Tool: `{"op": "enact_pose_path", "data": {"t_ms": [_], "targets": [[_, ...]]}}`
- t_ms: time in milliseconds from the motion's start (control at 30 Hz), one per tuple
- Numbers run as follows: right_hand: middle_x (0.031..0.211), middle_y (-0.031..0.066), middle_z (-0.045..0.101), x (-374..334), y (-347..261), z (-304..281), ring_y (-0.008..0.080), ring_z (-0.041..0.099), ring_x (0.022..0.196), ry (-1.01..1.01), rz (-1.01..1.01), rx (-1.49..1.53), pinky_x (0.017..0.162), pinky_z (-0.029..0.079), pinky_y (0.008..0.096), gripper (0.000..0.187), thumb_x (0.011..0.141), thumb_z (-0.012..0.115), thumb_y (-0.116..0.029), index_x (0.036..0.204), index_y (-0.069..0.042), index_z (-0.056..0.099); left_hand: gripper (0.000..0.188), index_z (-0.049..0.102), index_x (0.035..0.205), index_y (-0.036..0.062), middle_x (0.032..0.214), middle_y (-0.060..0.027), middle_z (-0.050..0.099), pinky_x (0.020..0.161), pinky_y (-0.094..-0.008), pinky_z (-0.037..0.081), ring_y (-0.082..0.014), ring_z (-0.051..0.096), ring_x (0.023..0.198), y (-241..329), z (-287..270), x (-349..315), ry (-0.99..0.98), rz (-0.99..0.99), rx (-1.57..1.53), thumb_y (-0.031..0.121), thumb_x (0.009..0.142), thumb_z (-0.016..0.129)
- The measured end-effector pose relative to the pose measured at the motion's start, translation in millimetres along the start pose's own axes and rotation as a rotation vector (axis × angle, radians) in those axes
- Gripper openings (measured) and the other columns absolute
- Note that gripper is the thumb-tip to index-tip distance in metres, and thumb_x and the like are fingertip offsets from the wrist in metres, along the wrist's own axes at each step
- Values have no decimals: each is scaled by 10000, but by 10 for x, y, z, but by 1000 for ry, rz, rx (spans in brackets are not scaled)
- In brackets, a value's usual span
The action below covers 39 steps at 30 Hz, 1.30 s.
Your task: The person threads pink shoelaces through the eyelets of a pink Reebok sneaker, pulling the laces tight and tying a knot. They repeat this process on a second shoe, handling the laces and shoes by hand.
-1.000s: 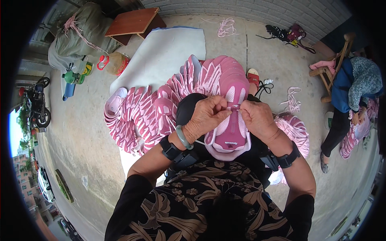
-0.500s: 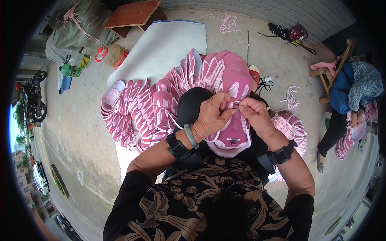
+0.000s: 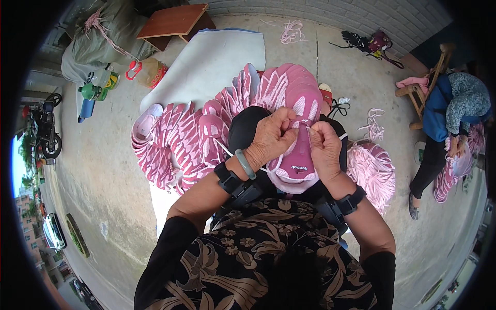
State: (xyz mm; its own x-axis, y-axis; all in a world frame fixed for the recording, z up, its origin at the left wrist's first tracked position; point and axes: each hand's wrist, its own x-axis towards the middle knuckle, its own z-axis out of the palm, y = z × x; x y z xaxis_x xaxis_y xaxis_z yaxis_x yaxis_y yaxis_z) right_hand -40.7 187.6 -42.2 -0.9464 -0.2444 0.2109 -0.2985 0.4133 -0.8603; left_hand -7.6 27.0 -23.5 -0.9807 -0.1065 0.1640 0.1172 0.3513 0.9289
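Observation:
A pink sneaker upper [image 3: 295,159] lies across my lap, its mesh toe pointing away from me and its tongue toward me. My left hand [image 3: 269,136] is over its left edge, thumb and forefinger pinched together at the eyelets. A thin pale shoelace [image 3: 305,124] crosses the throat near the toe. From the other side, my right hand [image 3: 326,147] pinches the lace close to the left fingertips. The lace's exact path under the fingers is hidden. Another end of lace loops out by my left wrist.
Rows of nested pink uppers [image 3: 178,142] curve along my left and front. A bundle of pale pink laced uppers [image 3: 371,173] sits at my right. Loose laces [image 3: 373,124] lie on the concrete. At far right a seated person [image 3: 460,111] handles similar uppers. A white sheet [image 3: 212,62] spreads ahead.
My right hand has turned more upright and shifted slightly left, its fingertips now on the lace at the shoe's right edge. My left hand keeps its pinch at the eyelets.

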Motion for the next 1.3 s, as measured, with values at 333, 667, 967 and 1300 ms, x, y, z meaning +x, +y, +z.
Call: {"op": "enact_pose_path", "data": {"t_ms": [333, 667, 967, 1300], "targets": [[735, 136, 563, -25, 45, 191, 314, 566, 679, 155, 14, 19, 625, 452, 355, 60, 782, 564, 6, 807, -47, 550, 251, 545, 964, 47, 662, -64, 454, 524, -271, 410, -165, 446, 542, -41, 178, -3, 142, 216, 181, -5, 723, 597], [719, 192, 578, 411, -74, 6, 380, 565, 708, -302, -75, -150, 625, 433, 427, 31, 720, 554, -37, 751, -39, 557, 192, 586, 938, 47, 804, -125, 596, 650, -357, 488, -311, 592, 734, -17, 0, 59, 36, 309, 334, 49, 749, 617], [664, -21, 497, 462, 113, -177, 61, 442, 548, -673, 160, 78, 480, 340, 218, 89, 804, 460, 27, 813, -36, 522, 311, 535, 923, -42, 811, -178, 613, 634, -376, 494, -324, 631, 762, 56, 187, 87, -170, 110, 647, 112, 661, 601], [832, 211, 570, 397, -3, -491, 415, 546, 774, -475, -369, -269, 681, 449, 404, 150, 789, 512, -3, 934, 10, 549, 194, 464, 871, 3, 724, -199, 579, 561, -446, 463, -381, 581, 638, -486, -1199, -375, 267, -143, 906, 131, 769, 566]]}}
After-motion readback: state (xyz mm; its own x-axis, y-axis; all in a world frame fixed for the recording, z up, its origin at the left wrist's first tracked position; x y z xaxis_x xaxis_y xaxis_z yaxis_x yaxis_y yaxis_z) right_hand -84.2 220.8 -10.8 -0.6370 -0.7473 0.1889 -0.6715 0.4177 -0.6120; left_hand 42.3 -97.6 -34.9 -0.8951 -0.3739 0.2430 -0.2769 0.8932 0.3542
